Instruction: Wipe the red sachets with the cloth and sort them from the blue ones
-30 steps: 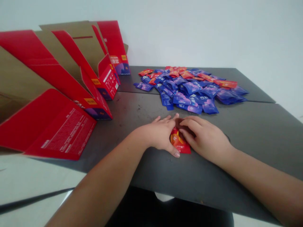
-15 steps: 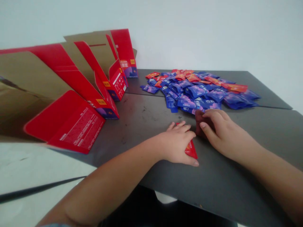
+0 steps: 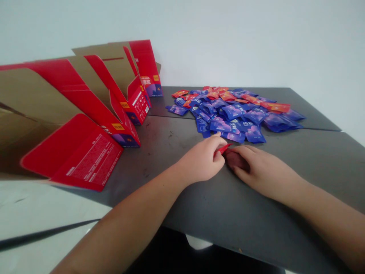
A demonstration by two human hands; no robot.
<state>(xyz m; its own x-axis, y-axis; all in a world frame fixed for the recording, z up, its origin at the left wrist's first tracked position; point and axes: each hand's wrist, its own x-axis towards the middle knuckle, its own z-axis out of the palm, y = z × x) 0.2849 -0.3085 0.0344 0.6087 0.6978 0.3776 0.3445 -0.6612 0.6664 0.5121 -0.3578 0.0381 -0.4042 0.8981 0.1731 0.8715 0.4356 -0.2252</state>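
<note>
A dark table (image 3: 228, 217) fills most of the view, with open red cartons (image 3: 94, 156) standing in a row along its left side and a loose pile of blue and orange-red sachets (image 3: 230, 116) spread toward the back. In front of that pile two bare hands meet low over the table, and the step in hand looks to be gathering up a single packet. The right hand (image 3: 259, 167) arches with its fingers bent, thumb side toward the left; a dark reddish patch shows under them, and I cannot tell whether it is shaded skin or something held. The left hand (image 3: 201, 160) has most of its fingers curled in narrowly, one finger reaching out toward the pile's near edge. Its curl closes on a small red packet (image 3: 224, 148), which pokes out between the two hands; whether it touches the table is hidden. The next move seems to call for a secure pinch on that slim, slippery-looking edge, without crumpling it.
</note>
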